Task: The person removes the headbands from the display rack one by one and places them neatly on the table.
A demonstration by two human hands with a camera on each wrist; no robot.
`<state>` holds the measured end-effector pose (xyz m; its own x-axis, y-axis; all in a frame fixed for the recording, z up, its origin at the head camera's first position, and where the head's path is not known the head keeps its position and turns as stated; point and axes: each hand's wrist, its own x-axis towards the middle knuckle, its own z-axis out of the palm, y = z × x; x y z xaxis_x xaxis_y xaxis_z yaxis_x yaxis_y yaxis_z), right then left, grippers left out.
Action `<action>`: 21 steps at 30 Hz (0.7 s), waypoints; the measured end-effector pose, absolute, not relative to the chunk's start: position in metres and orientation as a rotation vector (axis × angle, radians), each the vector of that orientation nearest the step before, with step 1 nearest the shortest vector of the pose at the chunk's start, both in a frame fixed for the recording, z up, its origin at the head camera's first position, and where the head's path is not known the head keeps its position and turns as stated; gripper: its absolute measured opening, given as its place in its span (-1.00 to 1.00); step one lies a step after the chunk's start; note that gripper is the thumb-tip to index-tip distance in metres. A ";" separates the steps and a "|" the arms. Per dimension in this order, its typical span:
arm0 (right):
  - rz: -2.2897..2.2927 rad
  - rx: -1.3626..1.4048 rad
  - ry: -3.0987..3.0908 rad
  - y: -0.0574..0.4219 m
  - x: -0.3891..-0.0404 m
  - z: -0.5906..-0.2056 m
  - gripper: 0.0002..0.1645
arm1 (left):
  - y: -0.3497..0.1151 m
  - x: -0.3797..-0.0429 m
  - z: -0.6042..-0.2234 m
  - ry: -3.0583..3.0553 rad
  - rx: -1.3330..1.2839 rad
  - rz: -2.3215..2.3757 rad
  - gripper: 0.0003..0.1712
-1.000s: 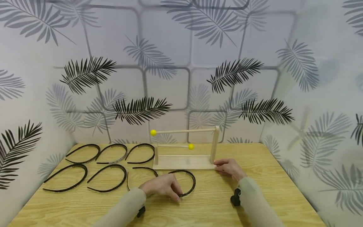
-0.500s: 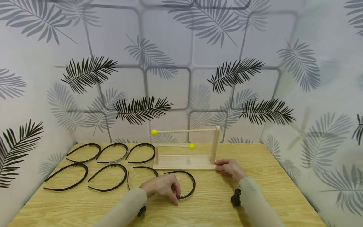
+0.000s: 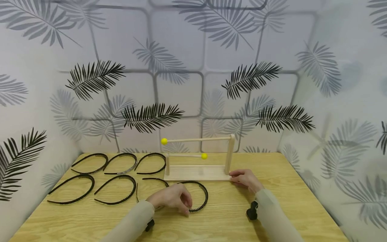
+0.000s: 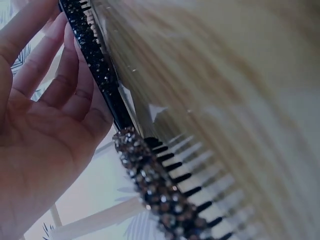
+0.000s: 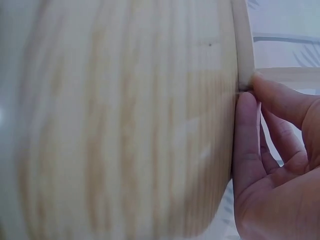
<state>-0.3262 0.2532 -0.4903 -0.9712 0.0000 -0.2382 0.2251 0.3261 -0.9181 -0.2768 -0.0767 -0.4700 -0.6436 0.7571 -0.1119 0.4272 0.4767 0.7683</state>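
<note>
My left hand (image 3: 173, 197) pinches the lower arm of a black toothed headband (image 3: 206, 196) lying in front of the wooden stand. In the left wrist view, my fingertips meet this dark, glittering headband (image 4: 90, 55). Nearer that camera is another headband (image 4: 155, 185) studded with rhinestones; in the head view this headband (image 3: 155, 179) lies partly hidden under my left hand. My right hand (image 3: 246, 179) holds the right front corner of the stand's base (image 3: 196, 172). Seen from the right wrist, thumb and finger of the right hand (image 5: 280, 150) meet at the base's edge (image 5: 245, 45).
Several more black headbands, such as one (image 3: 90, 190) at the front left, lie in two rows on the wood-grain table (image 3: 211, 225). The stand's upper rod (image 3: 196, 139) and shorter lower rod (image 3: 184, 155) end in yellow balls. A leaf-patterned wall covering (image 3: 178, 94) surrounds the table.
My left hand has shifted very slightly left, and the pinched headband has moved a little with it. The right hand has stayed at the stand's corner.
</note>
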 end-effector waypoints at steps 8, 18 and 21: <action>-1.776 0.217 2.367 0.255 -0.322 -0.489 -0.61 | -0.083 -0.279 -0.470 2.377 0.845 1.194 -0.89; -1.818 0.191 2.376 0.254 -0.307 -0.481 -0.56 | -0.095 -0.275 -0.454 2.481 0.769 1.264 -0.53; -1.820 0.125 2.424 0.248 -0.300 -0.475 -0.57 | -0.100 -0.272 -0.445 2.543 0.753 1.173 -0.42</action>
<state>-0.2998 0.2480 -0.4751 -0.9908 0.0007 -0.1353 0.1302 0.2791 -0.9514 -0.2721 -0.1000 -0.4454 -0.8381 0.5455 -0.0028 0.3519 0.5446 0.7612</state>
